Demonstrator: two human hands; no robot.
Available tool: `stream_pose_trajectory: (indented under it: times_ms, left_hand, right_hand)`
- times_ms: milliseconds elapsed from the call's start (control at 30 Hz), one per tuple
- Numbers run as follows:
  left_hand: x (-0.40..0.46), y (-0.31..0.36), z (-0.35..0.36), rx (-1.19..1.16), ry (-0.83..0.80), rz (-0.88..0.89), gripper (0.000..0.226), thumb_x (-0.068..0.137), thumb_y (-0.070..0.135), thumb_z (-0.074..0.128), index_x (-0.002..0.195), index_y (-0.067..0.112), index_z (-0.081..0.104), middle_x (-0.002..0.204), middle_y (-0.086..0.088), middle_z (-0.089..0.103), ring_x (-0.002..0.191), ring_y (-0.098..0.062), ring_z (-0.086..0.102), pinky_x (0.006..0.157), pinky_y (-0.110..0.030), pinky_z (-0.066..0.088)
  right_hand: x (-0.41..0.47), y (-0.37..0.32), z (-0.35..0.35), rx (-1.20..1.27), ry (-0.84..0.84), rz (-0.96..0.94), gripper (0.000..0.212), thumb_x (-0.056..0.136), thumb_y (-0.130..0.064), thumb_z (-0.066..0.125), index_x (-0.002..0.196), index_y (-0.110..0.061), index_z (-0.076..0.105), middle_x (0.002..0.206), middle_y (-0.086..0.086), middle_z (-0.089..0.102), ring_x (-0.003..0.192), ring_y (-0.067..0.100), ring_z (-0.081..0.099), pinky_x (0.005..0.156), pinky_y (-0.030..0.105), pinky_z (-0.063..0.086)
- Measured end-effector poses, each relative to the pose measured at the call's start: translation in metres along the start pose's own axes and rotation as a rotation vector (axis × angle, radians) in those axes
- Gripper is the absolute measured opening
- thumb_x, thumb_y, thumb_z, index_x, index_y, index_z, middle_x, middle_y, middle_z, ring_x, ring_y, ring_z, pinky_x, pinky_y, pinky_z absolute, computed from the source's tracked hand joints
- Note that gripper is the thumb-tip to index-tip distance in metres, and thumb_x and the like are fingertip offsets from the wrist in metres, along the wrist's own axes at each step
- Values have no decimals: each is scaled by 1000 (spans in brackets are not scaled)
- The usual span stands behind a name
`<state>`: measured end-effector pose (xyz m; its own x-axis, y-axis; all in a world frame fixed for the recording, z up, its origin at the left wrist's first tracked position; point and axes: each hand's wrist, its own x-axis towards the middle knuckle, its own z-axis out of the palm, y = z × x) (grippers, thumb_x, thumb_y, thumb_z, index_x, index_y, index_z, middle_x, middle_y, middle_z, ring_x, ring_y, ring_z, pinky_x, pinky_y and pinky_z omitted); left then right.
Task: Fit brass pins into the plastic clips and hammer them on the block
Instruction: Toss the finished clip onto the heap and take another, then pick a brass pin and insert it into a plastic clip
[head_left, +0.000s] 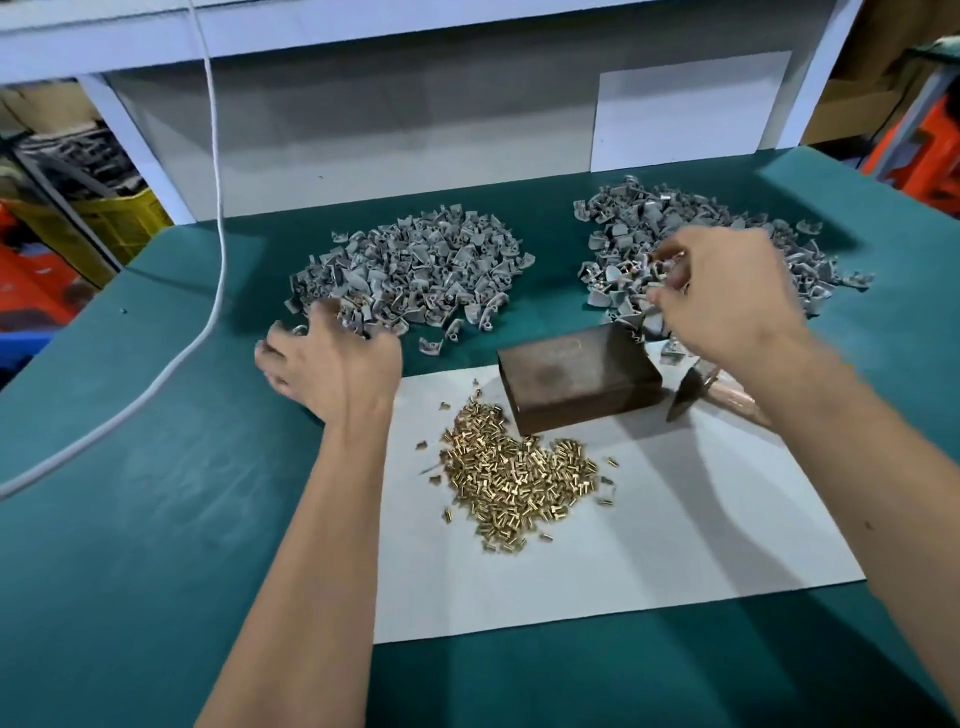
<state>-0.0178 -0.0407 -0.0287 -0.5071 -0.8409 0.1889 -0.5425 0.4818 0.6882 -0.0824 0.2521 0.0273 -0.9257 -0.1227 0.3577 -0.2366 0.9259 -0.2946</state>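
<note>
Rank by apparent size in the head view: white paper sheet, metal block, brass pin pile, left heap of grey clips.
1. white paper sheet
2. left heap of grey clips
3. brass pin pile; covers slightly more area than the block, close call
4. metal block

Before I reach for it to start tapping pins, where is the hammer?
In the head view the hammer lies on the white sheet, just right of the metal block, partly hidden under the right hand.

right hand (727, 296) blurred — grip unclear | hammer (691, 389) partly hidden
</note>
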Motion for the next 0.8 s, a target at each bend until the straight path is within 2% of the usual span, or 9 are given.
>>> stream_pose_trajectory:
  times_ms: [67,133,233,300,400,467,567,667,800]
  left_hand:
    - [7,-7,-1,60,-87,-56,47,86,33,63,132,21,59,150,-26,38,145,-45,24,120,-54,23]
    - [10,-12,1,117,-153,-25,41,88,30,58,126,15,61,139,-26,49,136,-45,35,116,-48,30]
    - [4,-11,3,127,-178,192,29,85,19,59,110,10,70,111,-21,68,114,-40,53,104,-41,38]
    - [1,-6,3,66,-190,306,27,81,9,62,105,10,75,99,-18,74,103,-39,61,100,-40,46]
    - [-4,-1,6,6,-254,382,32,80,2,65,106,13,80,102,-14,77,102,-36,67,92,-36,53]
    - [-5,-1,9,-66,-291,380,24,82,5,72,103,14,81,102,-9,78,99,-30,69,90,-33,53]
    - [-7,1,13,-222,-318,354,16,79,12,83,94,18,83,92,2,77,86,-17,70,85,-27,55]
    - [-10,2,16,-320,-330,371,12,78,17,86,89,18,82,84,9,72,81,-12,68,79,-23,54]
    - [-11,2,18,-366,-283,458,13,81,19,85,94,21,83,93,11,69,92,-7,63,84,-12,45]
  right_hand:
    - [-2,-10,-4,101,-9,-53,28,89,-24,77,116,-21,72,87,-1,74,86,22,70,90,41,59]
    - [-12,-31,-8,209,-121,-233,17,88,-22,79,105,-22,75,81,-9,70,75,7,67,86,32,59]
    - [-37,-72,-8,242,-391,-553,8,87,-25,79,94,-29,76,81,-21,68,73,-7,63,76,14,53]
    - [-51,-94,-2,244,-529,-672,9,88,-25,78,95,-29,77,83,-19,69,73,-6,63,71,10,48]
    - [-67,-117,10,191,-673,-787,14,84,-26,80,97,-30,77,88,-16,70,78,1,63,75,22,53]
    - [-73,-124,16,165,-723,-838,15,81,-30,81,95,-29,76,88,-14,69,83,5,61,78,30,54]
    - [-79,-130,24,158,-741,-841,18,78,-36,82,92,-33,73,83,-16,60,85,10,60,76,34,53]
    - [-82,-135,29,167,-771,-843,14,77,-28,82,86,-31,72,81,-13,61,83,12,62,75,38,54]
    - [-81,-132,33,182,-793,-832,10,81,-20,80,82,-28,74,77,-13,62,77,9,61,73,38,55]
